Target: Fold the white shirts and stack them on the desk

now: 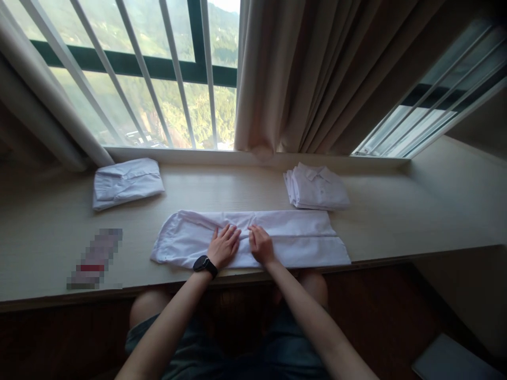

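A white garment (295, 248) lies folded into a long strip along the table's near edge. Its left end is rounded and gathered, while its right end shows two offset layers. My left hand (224, 248), with a black watch (205, 265) at the wrist, rests flat on the cloth with its fingers outstretched. Just to its right, my right hand (260, 244) has curled fingers closed at the fabric. How much cloth they pinch is partly hidden. Small creases run through the fabric around both hands.
A folded white garment (129, 183) sits at the back left. At the back right is a stack of folded white shirts (319, 187), collar on top. A blurred-out flat item (97, 258) lies front left. Curtains (293, 79) and a barred window stand behind the table (412, 211).
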Demonstrator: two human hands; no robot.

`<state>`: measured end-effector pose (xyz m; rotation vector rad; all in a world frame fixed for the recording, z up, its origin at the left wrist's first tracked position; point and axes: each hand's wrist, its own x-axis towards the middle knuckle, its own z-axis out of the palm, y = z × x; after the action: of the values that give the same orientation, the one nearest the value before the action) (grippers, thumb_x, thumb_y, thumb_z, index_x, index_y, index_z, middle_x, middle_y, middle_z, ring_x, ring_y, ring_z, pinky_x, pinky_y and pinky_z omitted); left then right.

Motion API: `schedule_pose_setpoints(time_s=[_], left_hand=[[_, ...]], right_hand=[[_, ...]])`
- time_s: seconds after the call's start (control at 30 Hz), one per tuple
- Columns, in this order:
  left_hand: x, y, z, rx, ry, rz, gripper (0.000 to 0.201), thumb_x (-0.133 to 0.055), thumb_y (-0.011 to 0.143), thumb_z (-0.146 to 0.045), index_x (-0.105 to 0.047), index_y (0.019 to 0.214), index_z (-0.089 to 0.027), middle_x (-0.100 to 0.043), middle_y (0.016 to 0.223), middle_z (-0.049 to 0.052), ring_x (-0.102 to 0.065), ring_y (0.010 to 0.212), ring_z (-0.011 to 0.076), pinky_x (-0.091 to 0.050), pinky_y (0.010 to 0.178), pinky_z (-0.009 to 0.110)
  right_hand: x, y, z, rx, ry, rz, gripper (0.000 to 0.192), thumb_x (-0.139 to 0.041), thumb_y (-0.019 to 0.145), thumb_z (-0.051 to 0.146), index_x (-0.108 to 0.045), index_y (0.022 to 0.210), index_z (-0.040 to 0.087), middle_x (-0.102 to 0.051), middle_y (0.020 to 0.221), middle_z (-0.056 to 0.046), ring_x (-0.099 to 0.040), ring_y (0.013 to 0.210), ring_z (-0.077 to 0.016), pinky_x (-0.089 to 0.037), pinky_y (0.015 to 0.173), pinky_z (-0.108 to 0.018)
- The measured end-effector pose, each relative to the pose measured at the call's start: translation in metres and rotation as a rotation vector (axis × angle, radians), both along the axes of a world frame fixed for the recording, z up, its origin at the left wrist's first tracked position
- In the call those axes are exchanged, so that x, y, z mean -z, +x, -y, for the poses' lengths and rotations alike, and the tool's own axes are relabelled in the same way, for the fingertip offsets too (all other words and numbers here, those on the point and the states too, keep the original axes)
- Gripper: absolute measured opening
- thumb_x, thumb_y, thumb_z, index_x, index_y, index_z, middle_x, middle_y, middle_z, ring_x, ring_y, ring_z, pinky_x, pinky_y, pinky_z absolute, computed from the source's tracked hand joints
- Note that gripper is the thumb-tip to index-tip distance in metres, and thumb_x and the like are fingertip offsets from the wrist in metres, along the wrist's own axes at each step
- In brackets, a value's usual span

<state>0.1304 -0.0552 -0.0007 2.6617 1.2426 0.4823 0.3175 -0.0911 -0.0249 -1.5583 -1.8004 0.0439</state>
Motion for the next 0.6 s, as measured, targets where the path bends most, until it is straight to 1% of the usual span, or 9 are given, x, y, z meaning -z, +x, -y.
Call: schedule_pose_setpoints(time_s=[0.03, 0.1, 0.2, 0.27, 0.3, 0.37, 0.43, 0.5, 0.6], left_hand=[[0.005, -0.002, 0.0, -0.005, 0.005, 0.001, 0.044, -0.04, 0.099, -0.033, -0.052, 0.141, -0.028, -0.05, 0.15, 0.008, -0.036, 0.144, 0.0284, -0.019, 0.121, 0.054], [0.011, -0.006, -0.001, -0.018, 0.037, 0.008, 0.043, -0.039, 0.099, -0.031, -0.054, 0.138, -0.026, -0.049, 0.15, 0.009, -0.035, 0.145, 0.0287, -0.019, 0.12, 0.054], [0.006, -0.008, -0.002, -0.086, 0.107, 0.002, 0.04, -0.041, 0.097, -0.032, -0.059, 0.132, -0.022, -0.054, 0.142, 0.013, -0.033, 0.144, 0.0329, -0.016, 0.119, 0.059], [-0.001, -0.009, -0.006, -0.122, 0.147, -0.019, 0.04, -0.043, 0.096, -0.034, -0.061, 0.129, -0.02, -0.059, 0.13, 0.015, -0.036, 0.141, 0.0344, -0.015, 0.119, 0.06], [-0.004, -0.01, -0.009, -0.131, 0.159, -0.037, 0.041, -0.044, 0.095, -0.034, -0.061, 0.13, -0.019, -0.061, 0.124, 0.016, -0.04, 0.137, 0.0339, -0.017, 0.119, 0.058], [-0.01, -0.015, -0.021, -0.147, 0.172, -0.082, 0.046, -0.044, 0.094, -0.033, -0.057, 0.136, -0.02, -0.061, 0.119, 0.015, -0.047, 0.128, 0.0317, -0.026, 0.116, 0.054], [-0.014, -0.026, -0.035, -0.169, 0.184, -0.134, 0.047, -0.046, 0.093, -0.034, -0.057, 0.138, -0.024, -0.057, 0.127, 0.015, -0.047, 0.128, 0.0312, -0.03, 0.113, 0.052], [-0.014, -0.041, -0.047, -0.18, 0.175, -0.19, 0.044, -0.046, 0.093, -0.037, -0.06, 0.133, -0.027, -0.052, 0.139, 0.014, -0.041, 0.134, 0.0324, -0.026, 0.114, 0.055], [-0.015, -0.063, -0.057, -0.2, 0.122, -0.251, 0.042, -0.041, 0.096, -0.038, -0.06, 0.132, -0.028, -0.052, 0.144, 0.011, -0.038, 0.139, 0.0322, -0.022, 0.114, 0.061]], right_hand=[[-0.001, 0.013, 0.005, 0.089, 0.006, -0.005, 0.041, -0.033, 0.101, 0.027, -0.064, 0.127, 0.018, -0.066, 0.126, -0.013, -0.053, 0.129, -0.0243, -0.038, 0.115, -0.047], [-0.002, 0.048, 0.018, 0.263, -0.01, 0.047, 0.042, -0.033, 0.102, 0.029, -0.065, 0.127, 0.017, -0.064, 0.13, -0.013, -0.045, 0.137, -0.0277, -0.03, 0.117, -0.053], [0.0, 0.116, 0.045, 0.501, -0.118, 0.208, 0.045, -0.035, 0.101, 0.034, -0.062, 0.134, 0.018, -0.053, 0.145, -0.014, -0.029, 0.145, -0.0346, -0.017, 0.117, -0.064], [0.003, 0.161, 0.063, 0.666, -0.245, 0.263, 0.047, -0.036, 0.101, 0.039, -0.058, 0.139, 0.022, -0.045, 0.151, -0.014, -0.024, 0.146, -0.038, -0.015, 0.114, -0.068], [0.004, 0.18, 0.07, 0.72, -0.315, 0.269, 0.048, -0.036, 0.101, 0.041, -0.057, 0.14, 0.024, -0.043, 0.152, -0.013, -0.025, 0.145, -0.038, -0.017, 0.113, -0.067], [0.005, 0.212, 0.079, 0.761, -0.41, 0.258, 0.048, -0.033, 0.101, 0.042, -0.059, 0.138, 0.026, -0.044, 0.152, -0.011, -0.032, 0.142, -0.0345, -0.024, 0.114, -0.058], [0.004, 0.233, 0.081, 0.776, -0.414, 0.225, 0.049, -0.031, 0.102, 0.04, -0.061, 0.136, 0.023, -0.047, 0.148, -0.012, -0.04, 0.137, -0.0295, -0.03, 0.113, -0.047], [0.001, 0.248, 0.077, 0.848, -0.409, 0.151, 0.052, -0.031, 0.101, 0.043, -0.059, 0.137, 0.017, -0.055, 0.139, -0.017, -0.049, 0.128, -0.0279, -0.036, 0.109, -0.041], [-0.005, 0.27, 0.066, 0.965, -0.528, -0.009, 0.066, -0.04, 0.096, 0.057, -0.055, 0.138, 0.009, -0.061, 0.125, -0.025, -0.06, 0.113, -0.0312, -0.045, 0.096, -0.04]])
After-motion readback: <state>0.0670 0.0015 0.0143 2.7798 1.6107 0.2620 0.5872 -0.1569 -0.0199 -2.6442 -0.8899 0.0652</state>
